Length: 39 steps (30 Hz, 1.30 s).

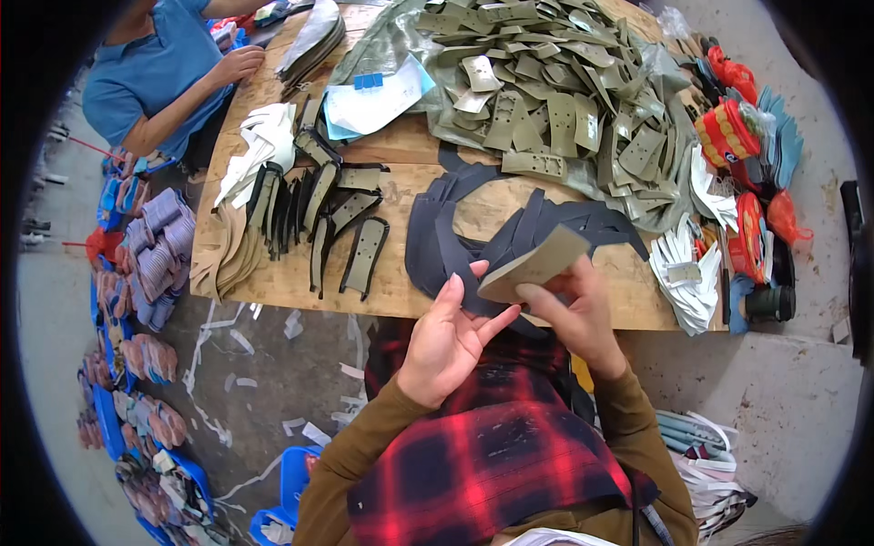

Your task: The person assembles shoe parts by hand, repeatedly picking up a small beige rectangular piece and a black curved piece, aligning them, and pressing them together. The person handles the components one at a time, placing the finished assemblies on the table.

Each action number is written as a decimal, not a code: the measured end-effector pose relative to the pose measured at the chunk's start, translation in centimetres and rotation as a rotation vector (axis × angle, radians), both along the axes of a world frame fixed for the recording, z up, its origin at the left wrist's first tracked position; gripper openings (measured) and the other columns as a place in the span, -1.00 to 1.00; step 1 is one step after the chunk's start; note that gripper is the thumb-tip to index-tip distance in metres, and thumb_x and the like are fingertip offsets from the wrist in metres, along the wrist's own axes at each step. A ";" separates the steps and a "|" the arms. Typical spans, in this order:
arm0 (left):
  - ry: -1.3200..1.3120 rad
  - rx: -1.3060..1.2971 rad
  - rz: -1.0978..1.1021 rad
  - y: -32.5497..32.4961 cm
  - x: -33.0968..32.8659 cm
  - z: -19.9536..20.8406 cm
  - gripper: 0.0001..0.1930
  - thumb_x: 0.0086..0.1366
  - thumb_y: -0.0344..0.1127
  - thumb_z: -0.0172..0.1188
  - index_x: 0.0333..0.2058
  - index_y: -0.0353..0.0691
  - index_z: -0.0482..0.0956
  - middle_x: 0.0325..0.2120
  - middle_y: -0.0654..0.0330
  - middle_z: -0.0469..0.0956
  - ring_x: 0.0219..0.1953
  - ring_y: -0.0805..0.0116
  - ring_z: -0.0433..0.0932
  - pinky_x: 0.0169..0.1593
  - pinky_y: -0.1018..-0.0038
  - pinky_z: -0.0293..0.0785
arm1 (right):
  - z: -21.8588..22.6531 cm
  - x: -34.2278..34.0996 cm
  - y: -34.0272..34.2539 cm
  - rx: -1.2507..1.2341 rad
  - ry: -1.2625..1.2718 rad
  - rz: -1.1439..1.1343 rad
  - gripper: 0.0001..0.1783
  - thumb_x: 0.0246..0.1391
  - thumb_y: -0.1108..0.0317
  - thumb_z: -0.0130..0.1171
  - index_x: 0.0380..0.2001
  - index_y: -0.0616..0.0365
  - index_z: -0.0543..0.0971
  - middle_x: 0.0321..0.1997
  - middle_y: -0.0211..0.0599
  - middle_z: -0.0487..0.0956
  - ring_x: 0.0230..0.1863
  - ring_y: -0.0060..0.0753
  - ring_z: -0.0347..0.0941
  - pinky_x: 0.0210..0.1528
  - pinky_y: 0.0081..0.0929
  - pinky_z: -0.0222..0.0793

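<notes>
Olive panel (pixel 537 264) pinched in right hand (pixel 581 317), left hand (pixel 444 348) beside it, palm up

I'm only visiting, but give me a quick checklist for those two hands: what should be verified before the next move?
1. Right hand has a hold on the olive piece: ok, thumb pressed on it.
2. Left hand free to help: ok, seems open beside the piece.
3. Left fingers touching the piece: cannot tell.
4. Dark strips sorted singly: not ok, they overlap in a heap.
5. More olive pieces on the wooden table: ok, piled at the far side.
</notes>
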<state>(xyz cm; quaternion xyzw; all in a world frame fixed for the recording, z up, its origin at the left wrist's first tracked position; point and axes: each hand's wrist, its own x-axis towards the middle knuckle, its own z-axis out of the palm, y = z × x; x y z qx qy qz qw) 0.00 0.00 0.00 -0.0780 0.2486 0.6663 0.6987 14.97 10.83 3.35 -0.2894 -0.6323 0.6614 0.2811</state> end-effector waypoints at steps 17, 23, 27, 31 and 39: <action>0.081 -0.024 -0.036 0.5 1.0 0.0 -0.60 0.54 -0.09 -0.23 0.18 -0.17 0.32 0.06 0.07 0.47 0.10 0.23 0.48 0.22 0.18 0.39 | -1.5 1.0 0.7 0.693 -0.094 0.057 -0.66 -0.05 0.54 0.30 -0.16 0.30 0.48 -0.33 -0.14 0.54 -0.39 -0.16 0.56 -0.40 -0.38 0.48; 0.102 -0.026 -0.042 0.7 1.0 0.0 -0.60 0.54 -0.09 -0.23 0.18 -0.18 0.32 0.06 0.07 0.47 0.09 0.23 0.48 0.22 0.18 0.40 | -1.8 1.0 0.7 0.714 -0.089 0.042 -0.67 -0.05 0.53 0.30 -0.18 0.30 0.48 -0.33 -0.15 0.54 -0.41 -0.15 0.56 -0.41 -0.37 0.48; 0.107 -0.026 -0.049 0.8 1.0 0.0 -0.59 0.55 -0.09 -0.23 0.18 -0.18 0.32 0.05 0.07 0.46 0.09 0.23 0.48 0.21 0.19 0.40 | -1.9 1.1 0.7 0.717 -0.096 0.033 -0.67 -0.05 0.52 0.31 -0.18 0.29 0.48 -0.33 -0.15 0.54 -0.41 -0.15 0.56 -0.41 -0.36 0.48; 0.114 -0.029 -0.056 0.9 1.0 0.3 -0.59 0.55 -0.08 -0.24 0.19 -0.19 0.30 0.06 0.06 0.46 0.10 0.23 0.48 0.22 0.19 0.40 | -1.9 1.0 0.8 0.708 -0.086 0.041 -0.66 -0.05 0.53 0.30 -0.17 0.29 0.49 -0.34 -0.15 0.54 -0.41 -0.15 0.56 -0.41 -0.36 0.48; 0.174 0.026 -0.074 1.1 0.8 0.6 -0.59 0.54 -0.11 -0.22 0.18 -0.22 0.32 0.03 0.06 0.50 0.08 0.25 0.50 0.21 0.24 0.40 | -2.2 1.2 0.8 0.739 -0.058 0.040 -0.61 -0.08 0.56 0.30 -0.13 0.27 0.45 -0.33 -0.14 0.55 -0.38 -0.11 0.56 -0.37 -0.36 0.49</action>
